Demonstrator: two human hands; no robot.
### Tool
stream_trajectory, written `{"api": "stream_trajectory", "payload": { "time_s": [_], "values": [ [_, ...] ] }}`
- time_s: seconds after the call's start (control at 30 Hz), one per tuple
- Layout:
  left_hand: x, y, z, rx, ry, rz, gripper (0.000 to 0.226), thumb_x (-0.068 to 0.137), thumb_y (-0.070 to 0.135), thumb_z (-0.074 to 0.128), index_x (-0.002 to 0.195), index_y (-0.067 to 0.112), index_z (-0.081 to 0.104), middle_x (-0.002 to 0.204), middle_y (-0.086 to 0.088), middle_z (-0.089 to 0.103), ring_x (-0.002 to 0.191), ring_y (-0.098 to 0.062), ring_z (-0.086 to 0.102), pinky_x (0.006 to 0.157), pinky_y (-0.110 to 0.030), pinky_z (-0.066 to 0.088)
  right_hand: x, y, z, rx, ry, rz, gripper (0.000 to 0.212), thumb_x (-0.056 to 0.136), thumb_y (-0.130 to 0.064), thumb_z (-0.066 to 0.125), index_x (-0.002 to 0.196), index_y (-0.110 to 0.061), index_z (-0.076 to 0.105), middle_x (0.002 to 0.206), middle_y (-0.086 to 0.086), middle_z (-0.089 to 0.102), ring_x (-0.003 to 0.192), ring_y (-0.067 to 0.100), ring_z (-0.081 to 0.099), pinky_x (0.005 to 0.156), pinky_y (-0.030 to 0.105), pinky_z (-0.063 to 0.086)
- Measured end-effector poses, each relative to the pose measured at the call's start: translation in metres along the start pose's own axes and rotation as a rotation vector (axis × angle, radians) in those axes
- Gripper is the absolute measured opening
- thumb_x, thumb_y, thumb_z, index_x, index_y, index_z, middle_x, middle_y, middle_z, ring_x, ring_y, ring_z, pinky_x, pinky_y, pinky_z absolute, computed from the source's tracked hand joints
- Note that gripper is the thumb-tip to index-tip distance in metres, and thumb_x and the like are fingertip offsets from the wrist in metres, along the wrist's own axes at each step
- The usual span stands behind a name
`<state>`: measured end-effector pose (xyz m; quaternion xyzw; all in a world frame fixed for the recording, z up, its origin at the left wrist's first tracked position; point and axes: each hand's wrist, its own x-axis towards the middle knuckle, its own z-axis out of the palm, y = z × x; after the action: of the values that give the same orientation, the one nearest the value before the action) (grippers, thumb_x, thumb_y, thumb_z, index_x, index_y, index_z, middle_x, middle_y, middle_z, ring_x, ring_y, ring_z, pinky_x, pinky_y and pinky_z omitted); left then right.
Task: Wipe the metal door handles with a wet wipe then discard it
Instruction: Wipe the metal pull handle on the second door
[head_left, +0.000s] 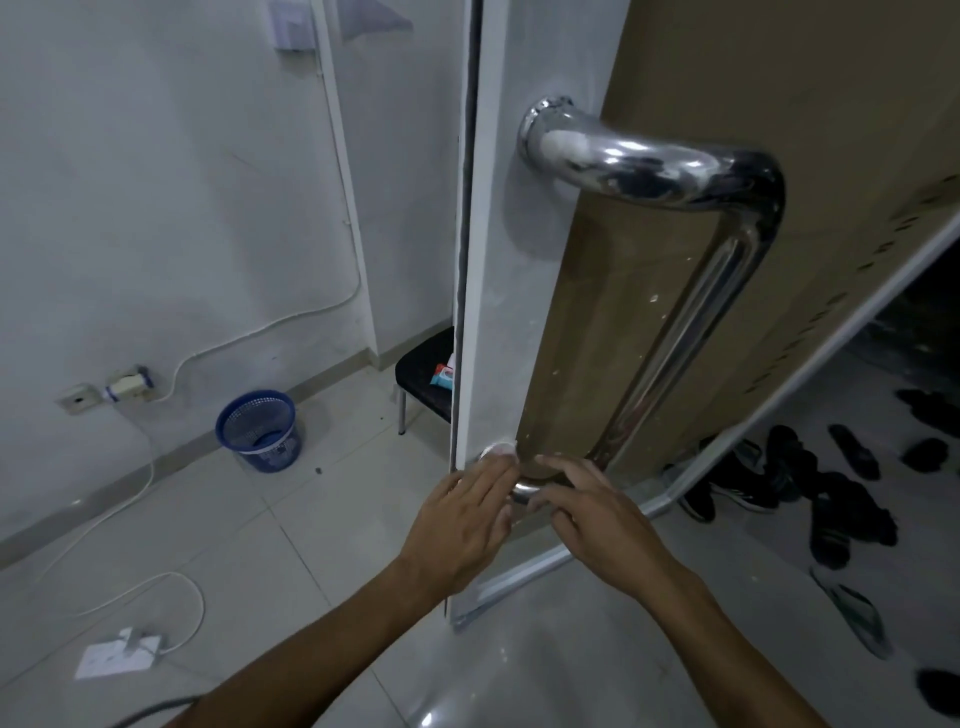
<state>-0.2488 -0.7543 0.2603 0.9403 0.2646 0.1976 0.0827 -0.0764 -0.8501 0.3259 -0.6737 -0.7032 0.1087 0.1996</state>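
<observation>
Polished chrome tubular pull handle (670, 291), D-shaped, fixed upright on the white-edged door (498, 270) faced with a brown panel; upper bend mounted near the top of the view, long bar running down to a lower bend at the door's bottom mount. Condition: white smears on the upper bend, pale specks scattered along the bar. Left hand (460, 525): fingers extended, laid against the lower mount on the door-edge side. Right hand (587, 514): fingers lightly curved over the lower bend from the other side. White wet wipe (503, 448): only a small pale scrap shows just above the left fingertips; which hand holds it cannot be told, nor how tightly. Step in hand, as judged: cleaning the lower bend and its mount. Recommended handling: wrap the wipe fully round the tube and twist so the hidden rear face is covered, then draw upward along the bar in one overlapping pass, giving the smeared upper bend extra pressure. Disposal point: blue perforated plastic waste basket (258, 431) on the tiled floor by the wall, well apart from the door. Nearby: black stool (423, 376) carrying a wipes packet (442, 375).
</observation>
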Motion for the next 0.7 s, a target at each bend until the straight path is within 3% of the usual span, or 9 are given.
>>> {"api": "stream_trajectory", "payload": {
  "time_s": [0.1,0.2,0.3,0.37,0.43,0.47,0.57,0.63,0.7],
  "values": [
    [-0.011,0.009,0.01,-0.111,0.058,-0.074,0.051,0.1,0.023,0.035,0.148,0.007,0.03,0.155,-0.008,0.028,0.144,-0.021,0.028,0.115,-0.04,0.028,-0.002,0.001,0.006,-0.009,0.051,0.018,0.023,0.085,0.0,0.06,0.097,-0.014,0.073,0.134,0.003,0.057,0.127,0.022,0.05,0.093,0.034,0.05],
    [-0.01,0.033,0.017,-0.377,0.109,-0.212,0.053,0.102,0.012,0.037,0.149,0.002,0.014,0.159,-0.012,0.009,0.149,-0.022,0.01,0.121,-0.037,0.013,-0.004,0.004,0.01,-0.003,0.068,0.001,0.026,0.082,0.004,0.062,0.097,-0.014,0.074,0.13,0.003,0.06,0.124,0.022,0.053,0.094,0.03,0.048],
    [-0.007,0.065,0.016,-0.725,0.141,-0.426,0.059,0.104,0.012,0.033,0.15,0.01,-0.004,0.158,0.003,-0.016,0.145,0.003,-0.011,0.118,-0.018,-0.002,-0.006,0.009,0.01,0.009,0.062,-0.003,0.03,0.08,0.007,0.06,0.099,-0.012,0.074,0.13,0.003,0.06,0.124,0.021,0.052,0.098,0.025,0.042],
    [-0.001,0.084,0.012,-0.903,0.16,-0.576,0.061,0.104,0.016,0.032,0.148,0.021,-0.01,0.152,0.017,-0.02,0.132,0.026,-0.011,0.108,0.0,0.0,-0.007,0.011,0.01,0.014,0.051,-0.005,0.032,0.08,0.008,0.059,0.101,-0.011,0.074,0.13,0.003,0.06,0.124,0.021,0.052,0.098,0.022,0.039],
    [0.008,0.094,0.009,-1.044,0.202,-0.722,0.059,0.104,0.021,0.029,0.146,0.029,-0.012,0.148,0.027,-0.01,0.119,0.039,-0.001,0.095,0.01,0.007,-0.008,0.013,0.01,0.038,0.032,-0.001,0.034,0.082,0.009,0.058,0.105,-0.011,0.073,0.131,0.002,0.059,0.124,0.019,0.05,0.098,0.022,0.039],
    [0.014,0.096,0.007,-1.117,0.234,-0.796,0.058,0.105,0.023,0.028,0.148,0.031,-0.01,0.147,0.028,-0.002,0.118,0.038,0.007,0.093,0.01,0.011,-0.009,0.014,0.009,0.045,0.03,-0.001,0.035,0.082,0.009,0.057,0.107,-0.011,0.072,0.131,0.002,0.058,0.124,0.019,0.05,0.098,0.023,0.039],
    [0.034,0.094,0.001,-1.402,0.355,-1.045,0.048,0.105,0.026,0.032,0.152,0.026,0.021,0.145,0.007,0.036,0.127,-0.002,0.041,0.101,-0.016,0.033,-0.011,0.017,0.007,0.059,0.02,-0.001,0.038,0.081,0.009,0.054,0.108,-0.012,0.072,0.131,0.002,0.058,0.123,0.018,0.049,0.097,0.023,0.04],
    [0.044,0.086,-0.006,-1.562,0.407,-1.178,0.033,0.102,0.024,0.037,0.132,0.018,0.051,0.121,-0.007,0.057,0.105,-0.017,0.057,0.086,-0.026,0.044,-0.012,0.018,0.005,0.077,0.027,-0.005,0.037,0.08,0.009,0.054,0.105,-0.012,0.072,0.13,0.002,0.058,0.123,0.018,0.05,0.096,0.024,0.041],
    [0.048,0.075,-0.013,-1.684,0.432,-1.193,0.026,0.098,0.021,0.041,0.109,0.01,0.061,0.099,-0.011,0.065,0.086,-0.019,0.063,0.074,-0.027,0.048,-0.012,0.019,0.005,0.094,0.031,-0.008,0.035,0.081,0.008,0.054,0.102,-0.013,0.072,0.129,0.001,0.059,0.122,0.017,0.05,0.095,0.022,0.039]
  ]
}}
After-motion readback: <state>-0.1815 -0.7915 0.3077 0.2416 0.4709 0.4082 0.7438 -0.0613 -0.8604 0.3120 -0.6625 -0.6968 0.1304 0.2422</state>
